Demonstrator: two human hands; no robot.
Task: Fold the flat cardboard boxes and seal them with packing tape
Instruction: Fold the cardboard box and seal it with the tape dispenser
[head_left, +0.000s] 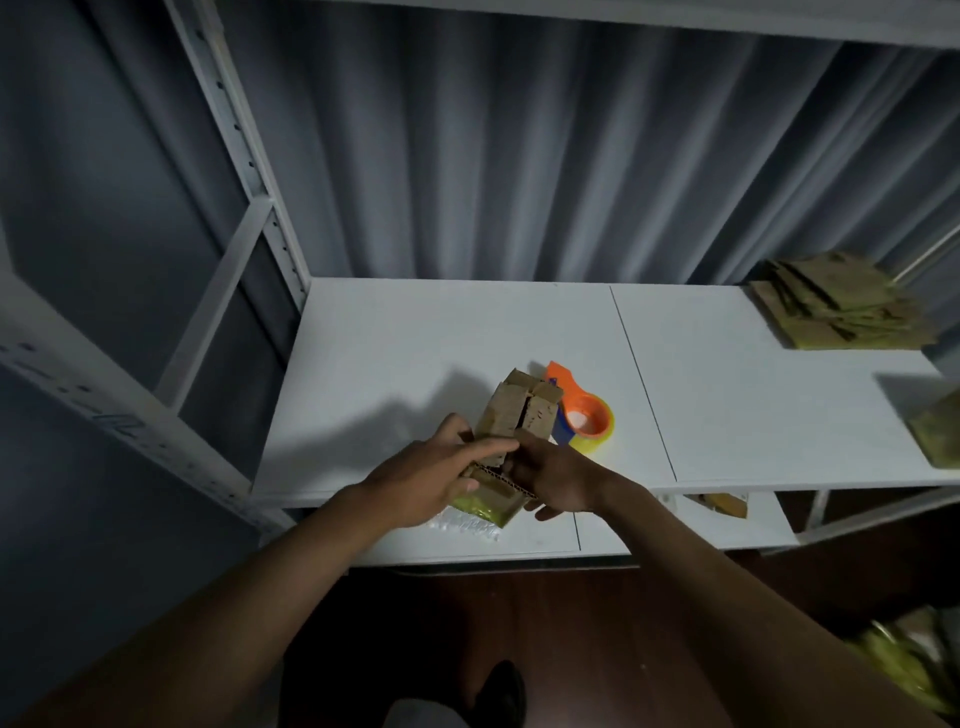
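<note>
- A dim room: a white metal shelving unit (260, 208) stands against a grey pleated curtain (519, 156), and its flat white shelf (415, 338) serves as the work surface.
- At the near edge of that shelf, a small cardboard box (511, 421) is held between both of the person's hands, tilted with its far end raised.
- The left hand (436, 473) wraps the box's left side, fingers laid across the top and thumb underneath.
- The right hand (558, 478) grips the box's right side, fingers curled toward the near flaps; exactly what its fingertips are doing is hidden.
- The box is brown corrugated board: matte, ridged at its cut edges, with a yellow-green printed face underneath. The far end flaps are folded in, meeting at a seam that looks untaped.
- It will likely handle as light and stiff but easily creased, so it is best held by the side walls and corners, with the flaps pressed flat at the seam.
- Just beyond the box, touching or nearly so, sits an orange plastic tape dispenser (582, 410) loaded with glossy clear tape.
- Well away to the right, at the back corner, lies a loose stack of flat boxes (836, 306).
</note>
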